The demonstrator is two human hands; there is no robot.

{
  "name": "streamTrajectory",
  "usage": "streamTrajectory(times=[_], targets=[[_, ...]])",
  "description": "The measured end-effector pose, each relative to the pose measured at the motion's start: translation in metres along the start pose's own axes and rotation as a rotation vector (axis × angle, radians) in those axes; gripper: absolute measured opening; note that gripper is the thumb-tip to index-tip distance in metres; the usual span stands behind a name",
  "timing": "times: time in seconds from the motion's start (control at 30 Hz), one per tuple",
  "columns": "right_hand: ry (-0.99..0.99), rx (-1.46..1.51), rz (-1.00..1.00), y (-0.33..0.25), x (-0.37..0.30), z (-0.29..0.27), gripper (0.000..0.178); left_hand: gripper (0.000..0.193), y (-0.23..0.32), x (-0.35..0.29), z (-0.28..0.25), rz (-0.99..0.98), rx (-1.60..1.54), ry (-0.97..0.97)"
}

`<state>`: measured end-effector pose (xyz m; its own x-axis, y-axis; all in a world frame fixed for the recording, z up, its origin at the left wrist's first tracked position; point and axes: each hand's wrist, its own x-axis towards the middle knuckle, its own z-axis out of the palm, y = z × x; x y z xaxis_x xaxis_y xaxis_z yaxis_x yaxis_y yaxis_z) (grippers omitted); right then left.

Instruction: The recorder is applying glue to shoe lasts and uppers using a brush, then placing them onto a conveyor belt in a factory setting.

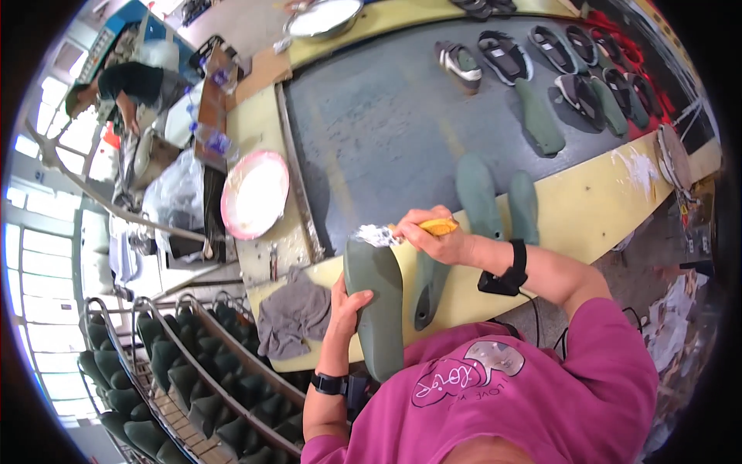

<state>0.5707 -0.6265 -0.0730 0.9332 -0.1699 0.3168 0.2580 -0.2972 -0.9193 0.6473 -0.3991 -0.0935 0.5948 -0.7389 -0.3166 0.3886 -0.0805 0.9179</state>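
Note:
My left hand (347,303) grips the side of a green shoe last (377,309), held with its sole side facing up. In my right hand (437,241) is a brush with a yellow handle (439,226). White paste coats its bristles (374,235), which touch the far end of the last. Beside my right hand, more green lasts (478,193) lie across the yellow bench edge, and another last (430,294) sits nearer me, partly hidden under my right hand. A grey cloth (292,315) is bunched left of my left hand.
A pink-rimmed basin (226,203) with white contents stands on the left. Behind the bench edge runs a grey conveyor belt (371,116), with several shoes (506,58) and lasts at its right. Lower left is a rack of lasts (201,363). Another person (147,87) works at far left.

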Motion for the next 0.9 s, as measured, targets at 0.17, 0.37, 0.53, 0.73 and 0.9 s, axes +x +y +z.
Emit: streamTrajectory(times=[0.17, 0.37, 0.53, 0.73, 0.9], targets=[[0.110, -0.220, 0.019, 0.030, -0.074, -0.046, 0.007, 0.057, 0.007, 0.004, 0.043, 0.000, -0.089, -0.023], [0.166, -0.585, -0.164, 0.036, -0.117, -0.084, 0.020, 0.044, 0.007, 0.038, 0.050, 0.022, -0.035, 0.144], [0.051, -0.725, -0.154, 0.060, -0.127, -0.080, 0.042, 0.036, 0.001, 0.068, 0.030, 0.048, 0.011, 0.283], [0.224, -0.732, 0.029, 0.085, -0.104, -0.061, 0.040, 0.036, 0.021, 0.113, -0.009, 0.070, 0.177, 0.387], [0.264, -0.722, 0.041, 0.080, -0.107, -0.060, 0.038, 0.036, 0.021, 0.173, -0.042, 0.050, 0.222, 0.423]])
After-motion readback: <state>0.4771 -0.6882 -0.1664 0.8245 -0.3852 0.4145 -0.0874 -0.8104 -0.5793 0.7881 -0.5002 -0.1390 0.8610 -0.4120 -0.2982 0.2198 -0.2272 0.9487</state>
